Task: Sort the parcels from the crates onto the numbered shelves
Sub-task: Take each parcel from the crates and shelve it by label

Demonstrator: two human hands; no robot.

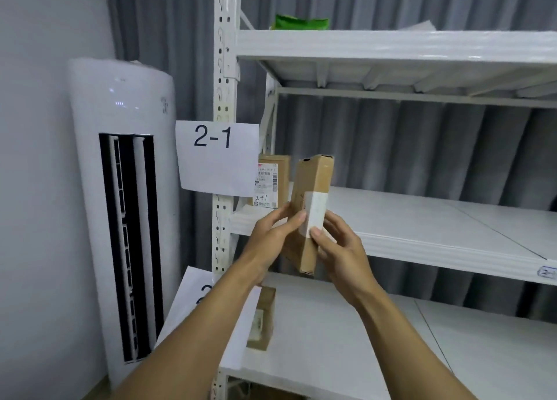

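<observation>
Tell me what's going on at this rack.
A person holds a tall cardboard parcel upright, gripped by the left hand and the right hand, in front of the shelf beside the 2-1 sign. It is not yet set down. Another labelled parcel already stands at that shelf's left end.

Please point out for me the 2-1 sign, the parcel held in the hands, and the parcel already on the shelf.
2-1 sign (217,159): head view, white paper under the digits.
held parcel (313,179): head view, brown face above its label.
shelf parcel (270,182): head view, its shipping label.
</observation>
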